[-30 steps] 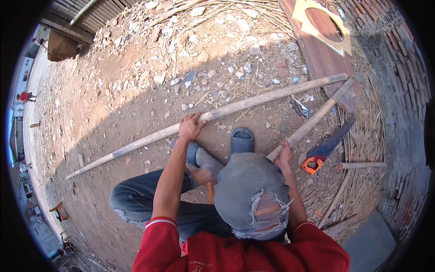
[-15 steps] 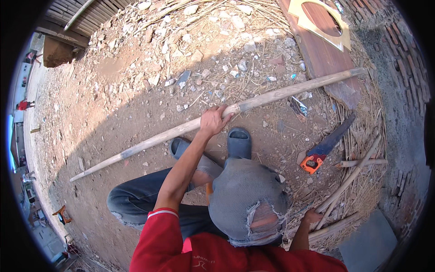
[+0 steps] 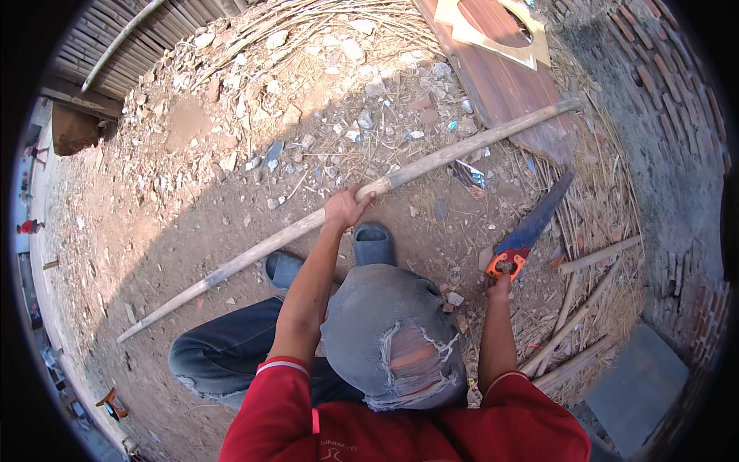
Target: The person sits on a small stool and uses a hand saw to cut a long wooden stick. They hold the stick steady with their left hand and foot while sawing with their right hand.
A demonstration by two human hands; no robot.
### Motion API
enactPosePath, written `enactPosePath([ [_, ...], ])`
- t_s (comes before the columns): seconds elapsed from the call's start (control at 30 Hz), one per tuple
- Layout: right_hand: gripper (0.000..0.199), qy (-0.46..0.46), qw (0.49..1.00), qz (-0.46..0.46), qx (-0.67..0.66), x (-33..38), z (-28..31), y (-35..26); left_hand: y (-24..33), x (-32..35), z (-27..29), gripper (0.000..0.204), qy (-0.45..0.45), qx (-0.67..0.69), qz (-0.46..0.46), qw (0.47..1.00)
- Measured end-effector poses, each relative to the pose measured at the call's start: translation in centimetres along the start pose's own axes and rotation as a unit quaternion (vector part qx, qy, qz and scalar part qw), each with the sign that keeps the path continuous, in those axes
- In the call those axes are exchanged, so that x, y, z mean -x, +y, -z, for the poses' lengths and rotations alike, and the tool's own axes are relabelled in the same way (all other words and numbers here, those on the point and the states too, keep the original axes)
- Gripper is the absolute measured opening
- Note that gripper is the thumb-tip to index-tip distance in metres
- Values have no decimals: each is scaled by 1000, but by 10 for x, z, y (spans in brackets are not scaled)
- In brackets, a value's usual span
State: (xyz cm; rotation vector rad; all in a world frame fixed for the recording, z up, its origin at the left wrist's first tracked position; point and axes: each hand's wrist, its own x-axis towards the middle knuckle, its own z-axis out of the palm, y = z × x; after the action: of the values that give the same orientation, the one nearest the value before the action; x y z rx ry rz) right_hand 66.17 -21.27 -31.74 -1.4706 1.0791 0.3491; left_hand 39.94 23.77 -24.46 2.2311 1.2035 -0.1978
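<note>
A long pale wooden pole [image 3: 427,163] slants across the ground in front of me, its right end over a brown board. My left hand [image 3: 343,209] is wrapped round the pole near its middle. To the right lies a hand saw [image 3: 540,218] with a dark blue blade and an orange-and-red handle. My right hand [image 3: 500,285] is at the saw's handle, its fingers closing through the grip opening and partly hidden there. The blade points away from me, its tip near the board.
The brown board [image 3: 493,85] bears a tan cut-out panel [image 3: 500,48]. Shorter sticks [image 3: 581,312] and dry straw lie to the right, before a brick wall [image 3: 670,123]. Stones and rubble [image 3: 292,115] cover the far ground. A grey flat sheet [image 3: 637,389] lies at lower right.
My right hand has left the sticks at lower right and moved forward to the saw handle. My left hand stays on the pole. The whole view has shifted.
</note>
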Motion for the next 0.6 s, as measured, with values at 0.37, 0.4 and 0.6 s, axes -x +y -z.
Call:
enactPosePath([
  [0.37, 44, -80, 989, 68, -109, 22, -2, -25, -6, 3, 11, 67, -17, 25, 9, 999],
  [0.4, 32, -31, 976, 129, -174, 22, 4, -40, 6, 0, 11, 66, -27, 35, 3, 999],
  [0.6, 10, -68, 900, 426, -64, 186, -11, -69, -3, -3, 6, 68, -13, 38, -1, 999],
])
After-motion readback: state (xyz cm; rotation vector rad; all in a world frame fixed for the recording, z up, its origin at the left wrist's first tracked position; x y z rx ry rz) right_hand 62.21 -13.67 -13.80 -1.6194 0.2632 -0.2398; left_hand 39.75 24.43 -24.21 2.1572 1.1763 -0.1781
